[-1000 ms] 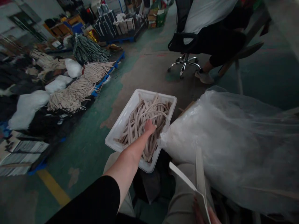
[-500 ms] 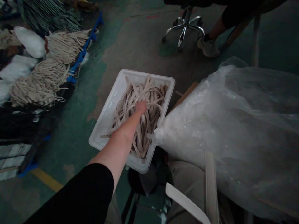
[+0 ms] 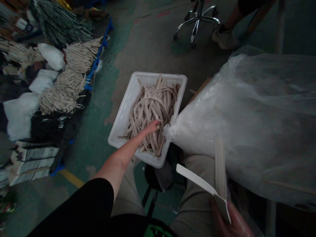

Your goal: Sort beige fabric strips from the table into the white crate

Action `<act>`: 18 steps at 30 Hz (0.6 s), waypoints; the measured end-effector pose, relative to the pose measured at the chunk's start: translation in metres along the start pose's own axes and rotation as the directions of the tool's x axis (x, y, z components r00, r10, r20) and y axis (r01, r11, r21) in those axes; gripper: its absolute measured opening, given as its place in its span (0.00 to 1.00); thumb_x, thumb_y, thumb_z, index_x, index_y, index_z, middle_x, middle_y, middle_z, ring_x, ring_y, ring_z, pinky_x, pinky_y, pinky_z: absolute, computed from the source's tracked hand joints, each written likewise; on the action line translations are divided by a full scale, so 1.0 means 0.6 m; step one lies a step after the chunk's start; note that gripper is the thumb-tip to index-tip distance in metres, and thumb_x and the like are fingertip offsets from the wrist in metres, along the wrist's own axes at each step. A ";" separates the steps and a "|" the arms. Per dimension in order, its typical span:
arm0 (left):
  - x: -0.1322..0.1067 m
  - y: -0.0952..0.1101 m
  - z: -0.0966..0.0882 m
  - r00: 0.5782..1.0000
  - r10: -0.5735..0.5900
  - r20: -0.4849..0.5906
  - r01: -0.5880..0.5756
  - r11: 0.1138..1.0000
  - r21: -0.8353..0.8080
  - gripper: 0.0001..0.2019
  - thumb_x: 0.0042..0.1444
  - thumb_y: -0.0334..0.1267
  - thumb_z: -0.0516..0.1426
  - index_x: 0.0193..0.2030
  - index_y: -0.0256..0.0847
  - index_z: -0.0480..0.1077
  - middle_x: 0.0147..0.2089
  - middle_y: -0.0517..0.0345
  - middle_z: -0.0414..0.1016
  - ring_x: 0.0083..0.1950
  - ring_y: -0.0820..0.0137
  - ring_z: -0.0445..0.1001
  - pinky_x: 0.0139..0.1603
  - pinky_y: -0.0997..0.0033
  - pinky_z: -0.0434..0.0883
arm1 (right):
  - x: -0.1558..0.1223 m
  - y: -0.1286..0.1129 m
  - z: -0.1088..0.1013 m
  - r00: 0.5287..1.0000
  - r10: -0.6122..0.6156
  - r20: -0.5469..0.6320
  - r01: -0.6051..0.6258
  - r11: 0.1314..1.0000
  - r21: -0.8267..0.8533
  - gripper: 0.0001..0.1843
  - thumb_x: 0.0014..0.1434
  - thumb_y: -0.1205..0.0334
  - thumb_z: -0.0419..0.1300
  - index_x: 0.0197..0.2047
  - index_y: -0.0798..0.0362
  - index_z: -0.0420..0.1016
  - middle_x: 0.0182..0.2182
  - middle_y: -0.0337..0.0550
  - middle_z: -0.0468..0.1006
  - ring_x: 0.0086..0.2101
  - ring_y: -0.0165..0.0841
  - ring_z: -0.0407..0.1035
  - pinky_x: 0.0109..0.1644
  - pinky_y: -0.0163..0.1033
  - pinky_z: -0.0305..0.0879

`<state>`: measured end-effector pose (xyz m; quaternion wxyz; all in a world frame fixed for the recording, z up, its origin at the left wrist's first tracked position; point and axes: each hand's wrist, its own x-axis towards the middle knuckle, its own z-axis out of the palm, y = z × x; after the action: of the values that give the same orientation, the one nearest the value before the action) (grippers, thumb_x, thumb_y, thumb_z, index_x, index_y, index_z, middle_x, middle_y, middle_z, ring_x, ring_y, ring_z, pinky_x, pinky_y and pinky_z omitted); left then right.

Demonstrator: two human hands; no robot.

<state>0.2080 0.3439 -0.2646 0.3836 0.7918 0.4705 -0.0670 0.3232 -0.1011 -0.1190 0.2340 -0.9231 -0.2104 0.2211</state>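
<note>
My left hand (image 3: 153, 126) is over a tangled heap of beige straps (image 3: 148, 108) in a white plastic bin (image 3: 120, 121). Its fingers are curled together near the right side of the heap; whether a strap is between them I cannot make out. At the lower right, my right hand (image 3: 234, 219) is closed on a wide beige strap (image 3: 220, 168), which is bent, with one length upright and a paler one (image 3: 195, 177) pointing left. Part of this hand is cut off by the frame's bottom edge.
A large clear plastic bag (image 3: 237, 108) bulges at the right, its gathered tip touching the bin's edge. Bundles of straps (image 3: 66, 89) and white packs lie on a blue pallet (image 3: 95, 65) at left. Behind stand a wheeled chair base (image 3: 195, 24) and another person's shoe (image 3: 224, 38).
My left hand has drawn back towards me from the middle of the heap. My right hand has come into view with the strap. The camera view has shifted.
</note>
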 end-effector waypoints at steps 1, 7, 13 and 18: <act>-0.012 0.008 0.033 0.997 0.024 0.079 -0.022 0.999 -0.023 0.25 0.50 0.32 0.60 0.58 0.38 0.73 0.51 0.50 0.79 0.57 0.58 0.73 0.61 0.59 0.69 | 0.004 -0.004 0.000 1.000 -0.008 -0.002 0.008 1.000 0.013 0.27 0.58 0.35 0.55 0.42 0.49 0.81 0.38 0.51 0.84 0.39 0.48 0.78 0.39 0.43 0.72; -0.043 0.026 0.089 0.963 -0.028 0.270 0.045 0.997 -0.058 0.18 0.47 0.30 0.62 0.47 0.38 0.78 0.49 0.50 0.81 0.58 0.57 0.73 0.60 0.65 0.68 | 0.022 -0.027 -0.002 0.996 -0.078 0.052 0.073 0.994 0.079 0.25 0.59 0.39 0.56 0.44 0.49 0.82 0.39 0.47 0.84 0.38 0.43 0.78 0.37 0.38 0.68; -0.125 0.024 0.013 0.962 -0.087 0.260 0.124 0.984 -0.126 0.05 0.51 0.35 0.60 0.34 0.37 0.77 0.29 0.56 0.78 0.37 0.64 0.78 0.44 0.67 0.74 | 0.036 -0.047 0.004 0.996 -0.080 0.024 0.078 0.995 0.069 0.28 0.57 0.39 0.54 0.45 0.51 0.84 0.34 0.47 0.84 0.33 0.42 0.76 0.32 0.37 0.62; -0.254 0.029 -0.005 0.978 -0.095 0.187 0.145 0.951 -0.273 0.12 0.60 0.43 0.56 0.40 0.37 0.75 0.31 0.55 0.78 0.31 0.70 0.76 0.37 0.72 0.74 | 0.038 -0.064 0.006 0.995 -0.097 0.018 0.095 0.990 0.108 0.28 0.58 0.38 0.54 0.45 0.51 0.84 0.28 0.45 0.82 0.28 0.38 0.73 0.30 0.36 0.57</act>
<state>0.1374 0.2360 -0.1820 0.5281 0.6892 0.4879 -0.0897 0.3289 -0.0579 -0.1088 0.2909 -0.8954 -0.2451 0.2314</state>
